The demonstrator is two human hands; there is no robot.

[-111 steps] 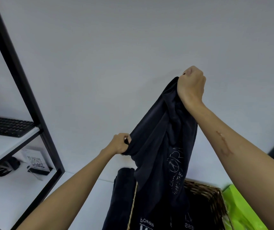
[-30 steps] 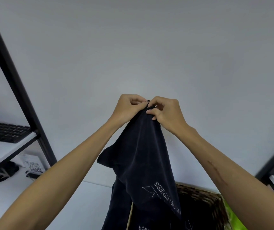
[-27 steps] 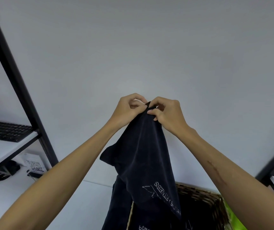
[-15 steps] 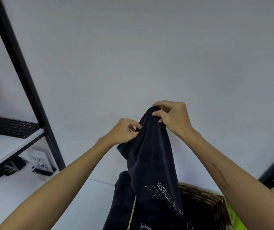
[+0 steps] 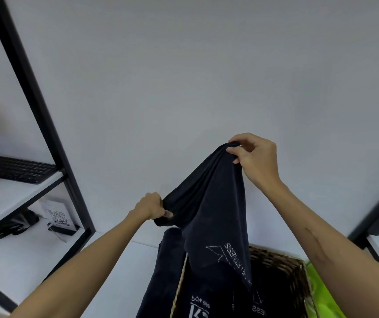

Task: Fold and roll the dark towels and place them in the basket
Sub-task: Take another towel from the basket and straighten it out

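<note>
While both hands hold the towel (image 5: 209,216) up in the air, each grip is a closed pinch on cloth. The right hand (image 5: 256,160), higher and further out, pinches a bunched edge between thumb and fingertips; the left hand (image 5: 150,208), lower and nearer the middle, has its fingers curled round a gathered fold. Between the two grips the fabric runs in slack diagonal pleats, and below them it hangs in a long drape with white lettering showing — its bottom end dips into the basket (image 5: 282,258) or just in front of it, I cannot tell which.

A second dark towel (image 5: 161,271) hangs over the basket's left rim, and more dark cloth with white print lies inside. Something bright green (image 5: 321,292) sits just beside the basket on the right. Further left stands a black-framed shelf (image 5: 34,92) carrying a keyboard (image 5: 14,167), with a QR card (image 5: 56,215) underneath.

The towel looks light, soft and limp: it will not hold a shape by itself and sags wherever it is unsupported. It does not look slippery, so a pinch should hold. Best taken at two corners of one edge — spread apart, that lets the weight pull it flat for folding.
</note>
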